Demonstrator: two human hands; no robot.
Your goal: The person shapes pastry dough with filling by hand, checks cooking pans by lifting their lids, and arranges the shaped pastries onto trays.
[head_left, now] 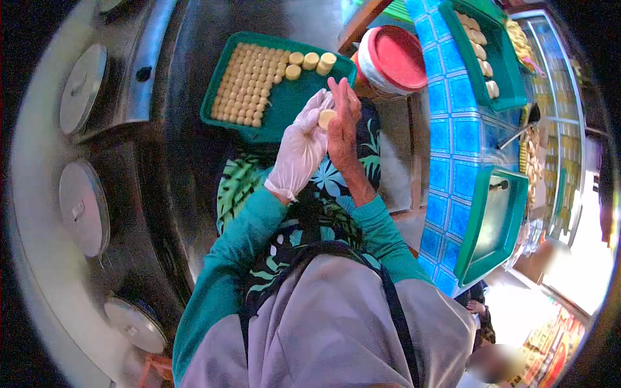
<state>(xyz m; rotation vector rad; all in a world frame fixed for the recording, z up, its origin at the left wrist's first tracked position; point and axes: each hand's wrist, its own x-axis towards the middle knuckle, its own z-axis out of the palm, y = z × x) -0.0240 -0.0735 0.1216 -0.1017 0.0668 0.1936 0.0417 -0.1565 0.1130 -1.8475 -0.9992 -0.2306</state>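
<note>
A pale round dough piece [327, 119] sits between my two hands, its flat face turned up. My left hand [303, 140], in a thin white glove, closes around one side of it. From the other side my bare right hand [344, 123] presses against it, fingers long and close together. Just beyond is a green tray [278, 119] with rows of small dough balls [246, 84] filling its left part. Several larger round pieces [310, 61] stand along its upper right, some apparently stacked. The undersides of my fingers are hidden.
A bucket with a red lid [398, 58] stands right of the tray. On the blue checked tablecloth [446, 152] are a green tray with pale oblong pieces [479, 52] and another green tray [491, 226]. Round metal lids [84, 207] line the left. People are at lower right.
</note>
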